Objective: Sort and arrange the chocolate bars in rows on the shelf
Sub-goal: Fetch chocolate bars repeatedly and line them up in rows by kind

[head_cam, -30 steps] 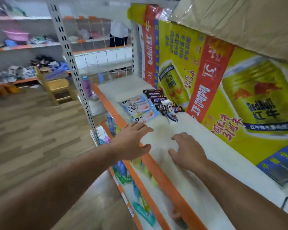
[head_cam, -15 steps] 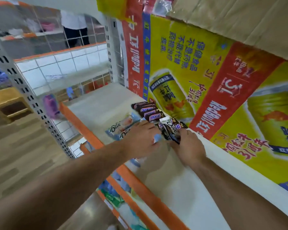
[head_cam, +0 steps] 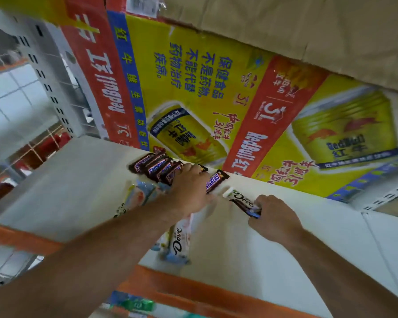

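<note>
Head view showed the right hand (head_cam: 274, 216) pinching one end of a dark Dove bar (head_cam: 242, 201) on the shelf (head_cam: 78, 180), the left hand (head_cam: 191, 189) lying over the Snickers bars (head_cam: 156, 167) beside it, its grip impossible to tell; light, slick-wrapped and snappable, the bars likely suited mid-length holds.

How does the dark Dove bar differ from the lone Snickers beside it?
The dark Dove bar is gripped at one end by the right hand; the lone Snickers bar lies loose on the shelf. Dove's wrapper has a white end; Snickers' is brown. Both lie slanted.
</note>
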`<state>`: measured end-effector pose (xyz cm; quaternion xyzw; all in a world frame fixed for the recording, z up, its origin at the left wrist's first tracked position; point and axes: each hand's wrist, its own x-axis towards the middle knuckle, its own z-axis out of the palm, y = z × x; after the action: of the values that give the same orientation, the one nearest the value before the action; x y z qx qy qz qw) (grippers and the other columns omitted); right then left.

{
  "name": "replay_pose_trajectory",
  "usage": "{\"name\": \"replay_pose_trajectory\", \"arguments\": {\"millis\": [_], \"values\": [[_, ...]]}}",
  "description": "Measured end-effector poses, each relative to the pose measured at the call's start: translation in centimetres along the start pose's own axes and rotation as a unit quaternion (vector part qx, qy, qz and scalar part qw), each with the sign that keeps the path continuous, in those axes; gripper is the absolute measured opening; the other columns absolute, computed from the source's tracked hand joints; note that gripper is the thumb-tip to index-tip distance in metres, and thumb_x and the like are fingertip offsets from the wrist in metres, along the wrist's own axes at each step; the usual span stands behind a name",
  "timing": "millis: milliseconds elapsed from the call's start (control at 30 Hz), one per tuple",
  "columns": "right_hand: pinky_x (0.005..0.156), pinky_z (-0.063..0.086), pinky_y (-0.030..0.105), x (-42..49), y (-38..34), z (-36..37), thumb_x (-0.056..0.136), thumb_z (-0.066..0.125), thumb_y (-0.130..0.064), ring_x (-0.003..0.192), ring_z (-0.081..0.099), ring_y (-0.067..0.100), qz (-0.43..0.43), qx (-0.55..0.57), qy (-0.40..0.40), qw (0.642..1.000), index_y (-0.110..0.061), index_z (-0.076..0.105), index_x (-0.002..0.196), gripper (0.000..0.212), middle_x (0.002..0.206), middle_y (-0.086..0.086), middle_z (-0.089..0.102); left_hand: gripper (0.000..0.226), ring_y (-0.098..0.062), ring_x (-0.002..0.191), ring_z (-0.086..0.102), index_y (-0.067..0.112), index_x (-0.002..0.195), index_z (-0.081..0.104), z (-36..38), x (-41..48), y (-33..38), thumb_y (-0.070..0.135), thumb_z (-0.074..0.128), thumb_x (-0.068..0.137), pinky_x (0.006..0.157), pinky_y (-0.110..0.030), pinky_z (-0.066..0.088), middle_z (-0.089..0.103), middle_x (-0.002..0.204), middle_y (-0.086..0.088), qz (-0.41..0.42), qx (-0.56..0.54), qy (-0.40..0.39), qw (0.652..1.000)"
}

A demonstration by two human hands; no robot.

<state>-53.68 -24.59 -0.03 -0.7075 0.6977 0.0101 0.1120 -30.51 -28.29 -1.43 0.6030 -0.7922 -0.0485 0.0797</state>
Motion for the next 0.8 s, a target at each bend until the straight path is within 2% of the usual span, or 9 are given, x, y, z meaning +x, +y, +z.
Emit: {"name": "replay_pose_trajectory", "arguments": {"millis": [133,267,400,500,600,800], "values": [[0.075,0.045,0.029,-2.0,1.0,0.0,0.075,0.063,-0.039,0.102,0.055,0.020,0.031,0.016,-0.004,0.999,-0.023,0.055,0.107,0.036,0.106,-0.001,0.055,0.038,-0.021,0.112,0.043,0.032,0.108,0.062,0.2,1.0,0.4,0.044,0.070,0.074,0.095,-0.040,0.036,0.055,0.108,0.004,0.036,-0.079,-0.017,0.996],[0.074,0.046,0.028,-4.4,2.9,-0.4,0.074,0.065,-0.037,0.099,0.057,0.018,0.060,0.019,-0.009,0.998,-0.025,0.056,0.104,0.033,0.105,-0.004,0.056,0.039,-0.022,0.105,0.051,0.027,0.102,0.062,-0.3,1.7,0.9,0.043,0.073,0.068,0.092,-0.039,0.040,0.062,0.103,0.005,-0.001,-0.069,-0.043,0.997],[0.076,0.046,0.029,-7.2,5.5,-1.0,0.074,0.064,-0.032,0.098,0.054,0.016,0.051,0.030,0.021,0.998,-0.029,0.057,0.099,0.026,0.100,-0.007,0.055,0.026,-0.015,0.094,0.054,0.029,0.090,0.066,-0.4,1.5,2.4,0.038,0.073,0.066,0.078,-0.030,0.041,0.063,0.092,0.008,0.037,-0.099,-0.012,0.994],[0.072,0.042,0.028,-9.3,7.4,-1.4,0.075,0.062,-0.026,0.097,0.052,0.015,0.021,0.036,0.062,0.997,-0.030,0.059,0.097,0.023,0.097,-0.009,0.054,0.023,-0.014,0.092,0.055,0.029,0.088,0.066,-0.4,0.9,5.2,0.031,0.073,0.067,0.076,-0.030,0.044,0.063,0.091,0.009,0.082,-0.156,0.017,0.984],[0.073,0.043,0.028,-11.2,9.7,-1.7,0.074,0.060,-0.021,0.099,0.051,0.017,0.003,0.036,0.096,0.995,-0.029,0.060,0.101,0.028,0.099,-0.009,0.055,0.022,-0.014,0.089,0.053,0.029,0.088,0.065,-0.7,0.1,8.7,0.030,0.073,0.068,0.078,-0.032,0.044,0.061,0.089,0.009,0.114,-0.192,0.035,0.974],[0.078,0.044,0.027,-15.8,16.9,-2.1,0.070,0.061,-0.019,0.102,0.053,0.017,-0.020,0.048,0.141,0.989,-0.027,0.062,0.109,0.040,0.105,-0.009,0.059,0.022,-0.014,0.089,0.051,0.028,0.093,0.065,-0.6,-2.0,17.4,0.030,0.069,0.072,0.079,-0.032,0.043,0.061,0.090,0.009,0.159,-0.196,0.055,0.966]]}}
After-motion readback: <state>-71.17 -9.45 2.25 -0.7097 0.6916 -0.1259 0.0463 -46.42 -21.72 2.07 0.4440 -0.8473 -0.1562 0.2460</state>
